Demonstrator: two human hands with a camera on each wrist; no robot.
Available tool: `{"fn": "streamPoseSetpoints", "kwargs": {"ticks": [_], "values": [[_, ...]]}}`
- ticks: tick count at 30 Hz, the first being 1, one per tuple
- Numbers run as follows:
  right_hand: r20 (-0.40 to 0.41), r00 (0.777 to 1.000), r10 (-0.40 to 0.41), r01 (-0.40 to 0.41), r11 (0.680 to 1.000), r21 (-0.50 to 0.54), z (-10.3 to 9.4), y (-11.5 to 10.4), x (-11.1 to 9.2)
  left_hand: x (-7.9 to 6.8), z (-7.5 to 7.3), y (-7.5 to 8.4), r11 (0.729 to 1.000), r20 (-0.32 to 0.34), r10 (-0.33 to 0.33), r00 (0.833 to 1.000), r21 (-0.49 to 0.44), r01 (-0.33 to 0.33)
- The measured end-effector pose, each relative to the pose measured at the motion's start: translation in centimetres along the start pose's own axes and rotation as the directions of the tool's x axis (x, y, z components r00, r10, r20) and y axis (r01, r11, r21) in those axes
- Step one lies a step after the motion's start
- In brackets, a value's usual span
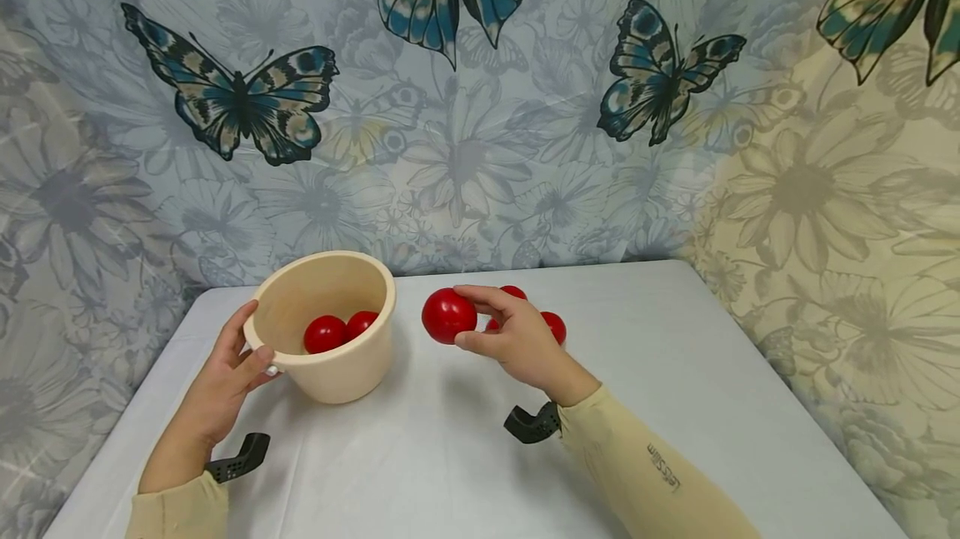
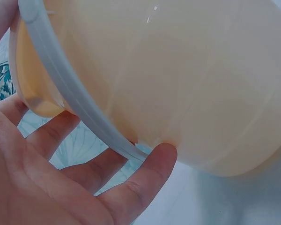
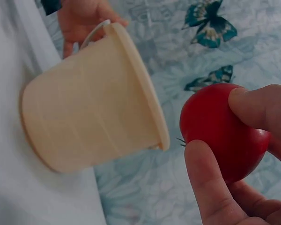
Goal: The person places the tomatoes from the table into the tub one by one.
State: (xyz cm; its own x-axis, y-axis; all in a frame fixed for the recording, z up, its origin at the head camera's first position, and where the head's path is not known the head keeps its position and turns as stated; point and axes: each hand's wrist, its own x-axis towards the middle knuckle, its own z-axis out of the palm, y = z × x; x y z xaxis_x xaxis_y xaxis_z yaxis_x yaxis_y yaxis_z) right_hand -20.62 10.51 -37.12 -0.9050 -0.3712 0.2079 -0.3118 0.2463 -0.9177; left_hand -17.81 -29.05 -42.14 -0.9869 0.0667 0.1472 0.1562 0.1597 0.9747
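My right hand (image 1: 525,345) pinches a round red tomato (image 1: 449,316) between thumb and fingers, above the table and right of the bucket. A bit of green stem shows at the tomato's edge in the right wrist view, where the red skin (image 3: 220,126) fills the grip. On the left stands a cream plastic bucket (image 1: 337,376), tipped slightly toward me. My left hand (image 1: 217,393) holds its rim at the left side, and in the left wrist view the fingers spread along the pale handle (image 2: 79,101). Two tomatoes (image 1: 325,334) lie inside the bucket.
Several more tomatoes (image 1: 554,327) sit on the table behind my right hand, partly hidden by it. A white cloth covers the table (image 1: 675,372). Behind its far edge hangs a flowered curtain (image 1: 480,147) with butterflies.
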Motion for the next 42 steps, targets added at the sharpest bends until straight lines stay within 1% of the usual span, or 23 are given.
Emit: {"fn": "streamPoseSetpoints", "kwargs": {"ticks": [4, 11, 15, 21, 27, 31, 36, 42], "values": [[0.031, 0.999, -0.025, 0.024, 0.999, 0.029, 1.0, -1.3, 1.0, 0.0, 0.0, 0.1, 1.000, 0.000, 0.000, 1.000, 0.009, 0.000], [0.073, 0.995, -0.070, 0.064, 0.994, 0.087, 3.0, -3.0, 2.6, 0.0, 0.1, 0.0, 1.000, 0.000, -0.006, 1.000, -0.008, 0.006], [0.085, 0.993, -0.086, 0.078, 0.993, 0.093, 4.2, -3.7, 3.7, 0.0, 0.0, 0.0, 1.000, 0.003, -0.001, 1.000, -0.015, 0.001], [0.100, 0.991, -0.089, 0.080, 0.993, 0.092, 6.0, -4.5, 5.1, -0.1, 0.0, -0.1, 1.000, 0.002, 0.004, 1.000, -0.024, -0.004], [0.116, 0.991, -0.071, 0.056, 0.990, 0.130, 7.3, -4.7, 6.1, 0.0, -0.1, 0.0, 1.000, 0.002, 0.003, 1.000, -0.020, -0.003], [0.105, 0.993, -0.050, 0.037, 0.992, 0.120, 8.0, -4.4, 6.5, 0.0, -0.1, 0.0, 1.000, 0.000, -0.002, 1.000, -0.013, 0.002], [0.097, 0.995, -0.016, 0.005, 0.994, 0.109, 8.5, -4.0, 6.7, 0.0, -0.2, -0.1, 1.000, -0.001, -0.005, 1.000, -0.009, 0.005], [0.069, 0.998, -0.008, -0.001, 0.991, 0.134, 8.8, -3.8, 6.9, 0.1, -0.2, 0.0, 1.000, 0.007, -0.002, 1.000, -0.024, 0.003]]}}
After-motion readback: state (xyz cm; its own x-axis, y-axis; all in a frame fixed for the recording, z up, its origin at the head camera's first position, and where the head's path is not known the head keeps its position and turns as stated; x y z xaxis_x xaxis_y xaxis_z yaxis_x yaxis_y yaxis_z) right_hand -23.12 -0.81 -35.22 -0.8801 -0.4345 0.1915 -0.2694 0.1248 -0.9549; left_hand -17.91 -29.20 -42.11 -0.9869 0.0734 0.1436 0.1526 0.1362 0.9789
